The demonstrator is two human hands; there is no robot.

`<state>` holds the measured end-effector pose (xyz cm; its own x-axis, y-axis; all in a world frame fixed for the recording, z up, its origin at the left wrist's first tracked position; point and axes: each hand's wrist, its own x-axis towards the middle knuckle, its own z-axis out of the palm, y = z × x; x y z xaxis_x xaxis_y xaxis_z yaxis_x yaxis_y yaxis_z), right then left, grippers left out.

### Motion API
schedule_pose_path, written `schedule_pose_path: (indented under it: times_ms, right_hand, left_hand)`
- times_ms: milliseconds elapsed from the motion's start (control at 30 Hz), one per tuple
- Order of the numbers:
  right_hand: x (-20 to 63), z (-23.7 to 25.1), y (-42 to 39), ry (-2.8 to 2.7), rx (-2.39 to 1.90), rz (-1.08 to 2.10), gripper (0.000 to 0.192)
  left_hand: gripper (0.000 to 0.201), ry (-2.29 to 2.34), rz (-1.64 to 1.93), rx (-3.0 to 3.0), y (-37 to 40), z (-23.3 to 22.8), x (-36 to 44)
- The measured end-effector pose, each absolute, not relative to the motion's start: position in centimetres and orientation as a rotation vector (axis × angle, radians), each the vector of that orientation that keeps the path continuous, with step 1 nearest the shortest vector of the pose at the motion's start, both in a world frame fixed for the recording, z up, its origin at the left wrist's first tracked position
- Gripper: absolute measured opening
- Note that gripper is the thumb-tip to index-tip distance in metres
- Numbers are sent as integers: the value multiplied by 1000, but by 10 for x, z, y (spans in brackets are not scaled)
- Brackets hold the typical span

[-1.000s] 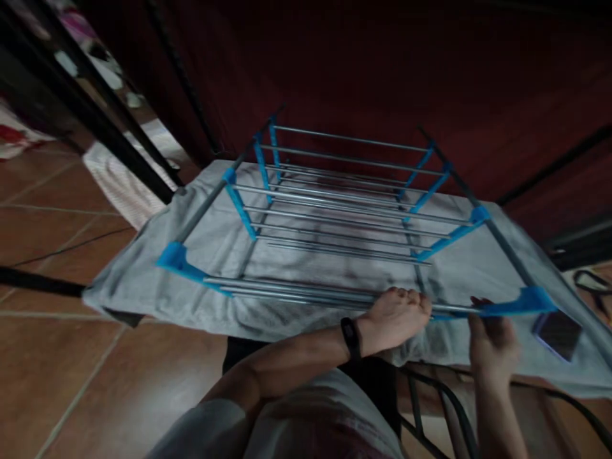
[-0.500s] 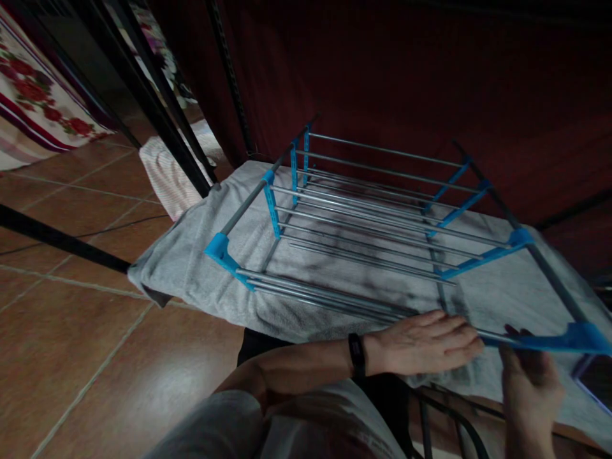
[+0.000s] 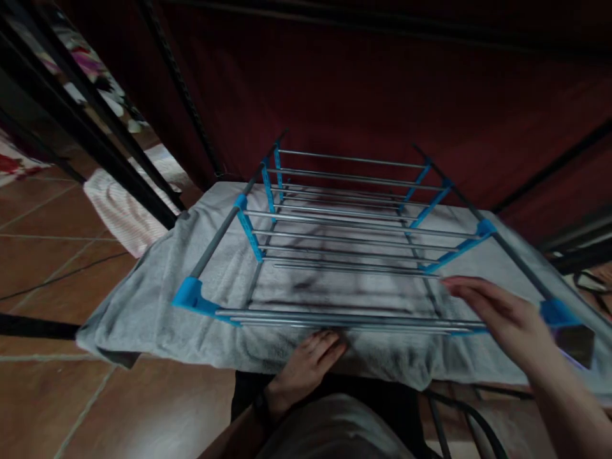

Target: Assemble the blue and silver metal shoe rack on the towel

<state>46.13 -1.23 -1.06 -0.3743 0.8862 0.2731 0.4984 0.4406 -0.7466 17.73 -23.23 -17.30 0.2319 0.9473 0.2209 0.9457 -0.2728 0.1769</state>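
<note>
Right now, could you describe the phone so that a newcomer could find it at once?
Start at the grey towel spread under the drying rack with blue joints. Follow the rack's near rail to its right corner, past the right hand. The phone lies there on the towel: the only flat, dark, glossy slab.

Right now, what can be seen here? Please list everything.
rack: one, silver rods with blue joints, lying on the grey cloth.
cloth: one, grey, spread under the rack.
phone: one, dark, on the cloth at far right.
striped cloth: one, pale, on the floor at left.
floor: brown tiles.
wall: dark red, behind the rack.
left hand: resting on the cloth's near edge, below the rods.
right hand: fingers spread over the rack's right end.
</note>
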Motion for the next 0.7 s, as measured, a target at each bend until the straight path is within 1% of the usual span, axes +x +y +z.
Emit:
schedule_pose_path:
  times_ms: [67, 133, 200, 300, 400, 533, 633, 700]
  right_hand:
    - [417, -15, 14, -2277, -1012, 1001, 45]
    - [376, -34, 38, -2421, -873, 1164, 39]
    - [341, -62, 54, -2513, -755, 1161, 29]
    - [302, -101, 61, -2682, -739, 926, 26]
    - [276, -125, 56, -2821, -867, 648, 26]
    - [259, -136, 48, -2972, -976, 521, 26]
    - [254, -136, 46, -3117, -1008, 420, 28]
    - [253, -136, 46, -3249, -968, 286, 30]
  left_hand:
    - [58, 1922, 490, 2432, -238, -185, 171]
    - [62, 1947, 520, 2406, -241, -195, 166]
    - [64, 1979, 564, 2369, -242, -202, 162]
    - [68, 2017, 689, 2314, -241, -210, 159]
    - [70, 2051, 843, 2310, -240, -221, 157]
    - [61, 2073, 1007, 2468, -237, -243, 155]
    - [54, 2085, 1026, 2514, -235, -258, 154]
    - [55, 2094, 1036, 2497, -234, -265, 152]
